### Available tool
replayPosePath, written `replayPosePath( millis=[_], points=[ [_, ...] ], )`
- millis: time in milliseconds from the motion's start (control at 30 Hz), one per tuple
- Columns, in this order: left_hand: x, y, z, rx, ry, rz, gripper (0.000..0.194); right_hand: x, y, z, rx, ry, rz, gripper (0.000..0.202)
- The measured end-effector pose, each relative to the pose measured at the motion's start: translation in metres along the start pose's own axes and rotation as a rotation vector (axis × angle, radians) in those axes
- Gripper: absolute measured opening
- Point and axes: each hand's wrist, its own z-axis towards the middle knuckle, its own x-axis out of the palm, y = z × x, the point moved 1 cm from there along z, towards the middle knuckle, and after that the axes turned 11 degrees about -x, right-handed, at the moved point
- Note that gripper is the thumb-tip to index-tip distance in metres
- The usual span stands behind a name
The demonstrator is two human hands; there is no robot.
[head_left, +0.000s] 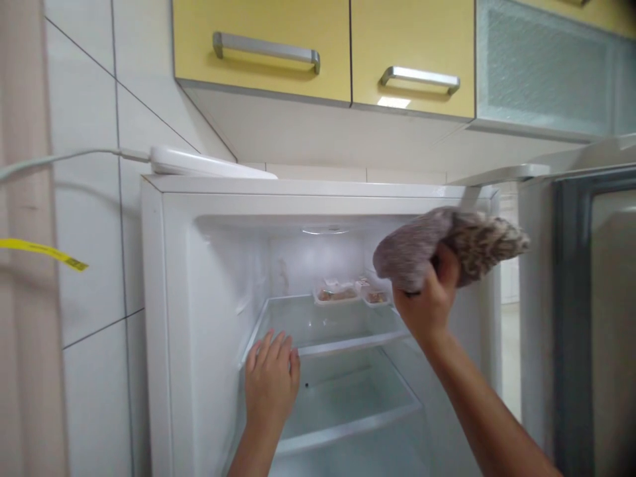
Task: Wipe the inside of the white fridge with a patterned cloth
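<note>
My right hand grips a bunched grey-brown cloth, held up at the right side of the open fridge. Part of the cloth has a mottled, patterned face, and it covers some of the fridge's right edge. On the left, my left hand is at the front of the upper glass shelf, fingers stretched out and holding nothing. Whether its fingertips touch the shelf edge I cannot tell. Toward the back of that shelf sit two clear plastic food containers, side by side.
A lower glass shelf bears a small dark speck. The fridge door stands open at the right. Yellow cabinets hang above the fridge. On its top lies a flat white device with a cable. A yellow strip sticks out at the left.
</note>
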Motion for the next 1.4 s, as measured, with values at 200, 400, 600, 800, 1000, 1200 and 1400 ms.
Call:
replayPosePath(
  millis=[200,400,600,800,1000,1200,1400],
  points=[
    [-0.002,0.000,0.001,-0.009,0.002,-0.019,0.030,0.024,-0.036,0.005,-0.151,0.562,-0.592,0.041],
    [-0.001,0.000,0.001,0.008,-0.021,-0.027,0.028,0.075,-0.060,0.029,-0.220,0.852,-0.651,0.037],
    [0.002,0.001,-0.001,0.005,-0.055,-0.044,0.027,0.126,-0.077,0.029,-0.335,0.973,-0.599,0.043],
    [0.007,0.004,-0.003,0.009,-0.069,-0.060,0.026,0.163,-0.100,0.006,-0.435,1.121,-0.469,0.034],
    [0.011,0.006,-0.005,0.009,-0.062,-0.060,0.027,0.200,-0.109,-0.005,-0.397,1.170,-0.447,0.035],
    [0.012,0.009,-0.005,0.031,-0.066,-0.047,0.028,0.195,-0.104,-0.007,-0.374,1.153,-0.425,0.035],
    [0.009,0.009,-0.002,0.062,-0.065,-0.037,0.027,0.141,-0.092,-0.013,-0.356,1.022,-0.475,0.041]
  ],
)
